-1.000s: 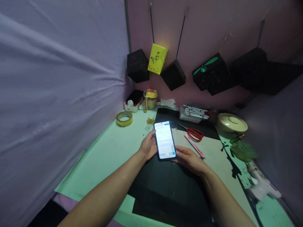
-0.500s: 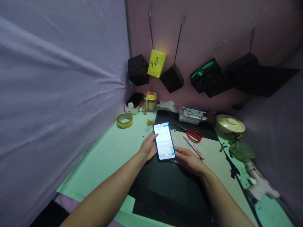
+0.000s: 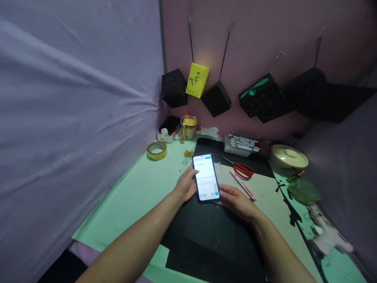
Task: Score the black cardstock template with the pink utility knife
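Note:
A smartphone [image 3: 205, 177] with a lit white screen showing a keypad is held above a black sheet [image 3: 212, 232] on the table. My left hand [image 3: 184, 184] grips its left edge, thumb resting near the screen. My right hand [image 3: 235, 201] cups the phone's lower right corner from beneath, fingers curled under it. Both forearms reach in from the bottom of the view.
On the pale green table: a yellow tape roll [image 3: 157, 150], red scissors [image 3: 241, 169], a pink cutter [image 3: 243, 186], a tray of markers [image 3: 242, 143], a cream lidded bowl [image 3: 288, 156], a yellow jar [image 3: 189, 126]. Black boxes and a yellow box [image 3: 197, 80] hang on the wall.
The hands and phone stay as they were; only the view has shifted slightly.

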`<action>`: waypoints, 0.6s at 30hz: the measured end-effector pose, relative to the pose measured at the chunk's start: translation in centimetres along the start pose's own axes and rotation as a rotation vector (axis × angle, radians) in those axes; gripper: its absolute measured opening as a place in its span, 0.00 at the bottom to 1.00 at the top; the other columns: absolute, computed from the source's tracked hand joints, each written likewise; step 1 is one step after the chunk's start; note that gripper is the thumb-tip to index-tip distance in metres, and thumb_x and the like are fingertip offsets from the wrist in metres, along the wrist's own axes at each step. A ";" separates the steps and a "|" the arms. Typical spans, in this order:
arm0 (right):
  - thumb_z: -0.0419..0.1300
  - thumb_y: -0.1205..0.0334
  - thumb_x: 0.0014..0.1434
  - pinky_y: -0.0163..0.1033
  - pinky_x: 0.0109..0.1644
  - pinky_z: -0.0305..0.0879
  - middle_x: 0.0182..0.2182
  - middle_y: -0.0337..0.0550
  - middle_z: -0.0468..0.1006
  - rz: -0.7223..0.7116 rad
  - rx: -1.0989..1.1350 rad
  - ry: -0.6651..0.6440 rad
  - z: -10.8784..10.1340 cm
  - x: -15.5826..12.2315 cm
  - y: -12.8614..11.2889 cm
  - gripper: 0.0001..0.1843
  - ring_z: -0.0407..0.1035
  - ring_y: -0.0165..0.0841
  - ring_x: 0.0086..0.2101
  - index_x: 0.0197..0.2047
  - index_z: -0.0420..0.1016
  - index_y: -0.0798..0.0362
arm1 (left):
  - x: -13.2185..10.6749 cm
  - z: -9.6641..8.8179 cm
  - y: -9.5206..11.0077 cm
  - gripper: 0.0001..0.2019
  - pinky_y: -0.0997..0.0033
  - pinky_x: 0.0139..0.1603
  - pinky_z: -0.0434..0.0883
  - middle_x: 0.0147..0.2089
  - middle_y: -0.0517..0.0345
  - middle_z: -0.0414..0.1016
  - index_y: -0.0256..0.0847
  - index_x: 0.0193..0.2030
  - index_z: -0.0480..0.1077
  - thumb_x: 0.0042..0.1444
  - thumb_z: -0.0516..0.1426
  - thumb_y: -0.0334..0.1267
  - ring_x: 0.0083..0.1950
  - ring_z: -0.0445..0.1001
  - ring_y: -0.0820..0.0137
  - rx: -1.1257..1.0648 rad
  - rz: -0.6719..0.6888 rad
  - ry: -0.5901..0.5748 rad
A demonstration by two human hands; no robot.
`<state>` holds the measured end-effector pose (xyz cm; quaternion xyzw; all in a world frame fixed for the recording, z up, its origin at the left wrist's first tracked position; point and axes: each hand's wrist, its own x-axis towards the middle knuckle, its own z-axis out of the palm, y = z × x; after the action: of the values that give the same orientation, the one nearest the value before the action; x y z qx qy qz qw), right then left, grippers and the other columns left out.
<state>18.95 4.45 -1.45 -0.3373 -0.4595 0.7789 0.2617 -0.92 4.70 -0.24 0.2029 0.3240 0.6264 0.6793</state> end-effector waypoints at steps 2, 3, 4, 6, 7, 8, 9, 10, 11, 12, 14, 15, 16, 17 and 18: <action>0.68 0.52 0.54 0.50 0.60 0.60 0.49 0.47 0.79 0.001 0.011 0.005 0.0 0.0 0.0 0.23 0.72 0.38 0.48 0.52 0.77 0.48 | 0.0 0.0 0.0 0.16 0.63 0.47 0.70 0.40 0.54 0.78 0.38 0.44 0.71 0.46 0.58 0.27 0.41 0.75 0.64 0.001 -0.001 -0.004; 0.68 0.52 0.53 0.50 0.60 0.60 0.49 0.46 0.79 0.002 0.017 0.006 0.0 0.0 0.1 0.23 0.73 0.38 0.48 0.52 0.77 0.48 | 0.0 0.0 0.0 0.16 0.63 0.48 0.70 0.40 0.54 0.78 0.38 0.44 0.71 0.46 0.58 0.26 0.42 0.75 0.64 0.000 -0.001 -0.006; 0.68 0.52 0.53 0.50 0.60 0.60 0.49 0.46 0.79 0.001 0.022 0.007 -0.1 0.0 0.1 0.23 0.73 0.38 0.48 0.52 0.77 0.48 | 0.0 -0.1 0.0 0.17 0.62 0.48 0.70 0.40 0.54 0.78 0.39 0.44 0.71 0.45 0.58 0.26 0.42 0.75 0.63 0.000 -0.002 -0.008; 0.68 0.53 0.54 0.50 0.60 0.60 0.49 0.46 0.79 -0.002 0.027 0.005 -0.2 0.1 0.2 0.23 0.73 0.38 0.48 0.52 0.77 0.48 | 0.1 -0.2 -0.1 0.17 0.62 0.48 0.70 0.40 0.55 0.78 0.39 0.45 0.71 0.45 0.58 0.26 0.42 0.76 0.63 0.000 -0.002 -0.009; 0.68 0.53 0.54 0.50 0.60 0.60 0.49 0.46 0.79 -0.004 0.029 0.002 -0.3 0.1 0.3 0.22 0.73 0.37 0.48 0.52 0.77 0.48 | 0.1 -0.2 -0.1 0.17 0.62 0.49 0.70 0.40 0.55 0.78 0.39 0.45 0.71 0.45 0.58 0.27 0.43 0.76 0.63 0.001 -0.002 -0.009; 0.67 0.53 0.55 0.49 0.60 0.61 0.49 0.46 0.79 -0.006 0.030 -0.001 -0.4 0.1 0.3 0.22 0.73 0.37 0.48 0.53 0.77 0.48 | 0.2 -0.3 -0.2 0.17 0.62 0.49 0.70 0.40 0.55 0.78 0.39 0.44 0.71 0.45 0.58 0.27 0.43 0.76 0.62 0.002 0.000 -0.007; 0.67 0.53 0.55 0.49 0.60 0.61 0.49 0.46 0.79 -0.008 0.029 -0.005 -0.4 0.1 0.3 0.22 0.73 0.37 0.47 0.53 0.77 0.48 | 0.2 -0.4 -0.2 0.17 0.61 0.49 0.69 0.40 0.55 0.78 0.39 0.44 0.71 0.45 0.58 0.27 0.43 0.76 0.62 0.002 0.002 -0.006; 0.67 0.53 0.55 0.49 0.60 0.61 0.49 0.46 0.79 -0.009 0.028 -0.009 -0.4 0.1 0.3 0.22 0.73 0.37 0.47 0.53 0.77 0.48 | 0.2 -0.4 -0.3 0.17 0.61 0.49 0.69 0.40 0.54 0.78 0.39 0.44 0.71 0.46 0.58 0.27 0.43 0.75 0.62 0.003 0.004 -0.005; 0.67 0.53 0.55 0.50 0.60 0.61 0.49 0.46 0.79 -0.009 0.026 -0.011 -0.4 0.1 0.3 0.22 0.73 0.37 0.47 0.53 0.77 0.48 | 0.3 -0.5 -0.3 0.17 0.62 0.49 0.70 0.40 0.54 0.78 0.39 0.45 0.71 0.46 0.58 0.27 0.43 0.75 0.62 0.003 0.006 -0.004; 0.67 0.53 0.55 0.50 0.59 0.61 0.49 0.46 0.79 -0.009 0.025 -0.009 -0.4 0.1 0.3 0.22 0.73 0.38 0.47 0.53 0.77 0.48 | 0.3 -0.5 -0.3 0.17 0.62 0.48 0.70 0.40 0.54 0.78 0.39 0.45 0.71 0.46 0.58 0.27 0.43 0.75 0.62 0.003 0.007 -0.004; 0.67 0.53 0.55 0.50 0.59 0.61 0.49 0.46 0.79 -0.007 0.024 -0.006 -0.3 0.1 0.3 0.22 0.73 0.38 0.48 0.52 0.77 0.48 | 0.3 -0.6 -0.4 0.17 0.62 0.48 0.70 0.41 0.54 0.78 0.39 0.45 0.71 0.46 0.58 0.27 0.43 0.75 0.63 0.002 0.009 -0.006; 0.67 0.53 0.55 0.50 0.59 0.61 0.49 0.46 0.79 -0.008 0.024 -0.005 -0.3 0.1 0.2 0.22 0.73 0.38 0.48 0.52 0.77 0.47 | 0.3 -0.5 -0.3 0.17 0.62 0.48 0.70 0.41 0.54 0.78 0.39 0.45 0.71 0.46 0.58 0.27 0.43 0.75 0.63 0.001 0.009 -0.008; 0.67 0.53 0.54 0.50 0.60 0.60 0.49 0.46 0.79 -0.008 0.025 -0.005 -0.3 0.1 0.2 0.22 0.73 0.38 0.48 0.52 0.77 0.47 | 0.3 -0.5 -0.3 0.17 0.62 0.48 0.70 0.41 0.54 0.78 0.39 0.45 0.71 0.46 0.58 0.27 0.43 0.75 0.63 0.001 0.010 -0.010; 0.67 0.53 0.55 0.51 0.60 0.60 0.49 0.46 0.79 -0.011 0.025 -0.006 -0.3 0.1 0.2 0.22 0.72 0.38 0.48 0.52 0.77 0.47 | 0.3 -0.5 -0.3 0.17 0.62 0.48 0.70 0.41 0.54 0.78 0.39 0.45 0.72 0.46 0.58 0.27 0.43 0.75 0.63 0.001 0.010 -0.012; 0.67 0.53 0.55 0.51 0.60 0.60 0.49 0.46 0.79 -0.013 0.026 -0.007 -0.3 0.1 0.2 0.22 0.72 0.38 0.48 0.52 0.77 0.47 | 0.3 -0.5 -0.3 0.16 0.62 0.48 0.70 0.41 0.54 0.78 0.39 0.44 0.72 0.46 0.58 0.27 0.43 0.75 0.63 0.001 0.010 -0.013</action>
<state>19.06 4.58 -1.78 -0.3280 -0.4525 0.7843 0.2694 -1.04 4.86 -0.88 0.2088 0.3189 0.6283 0.6782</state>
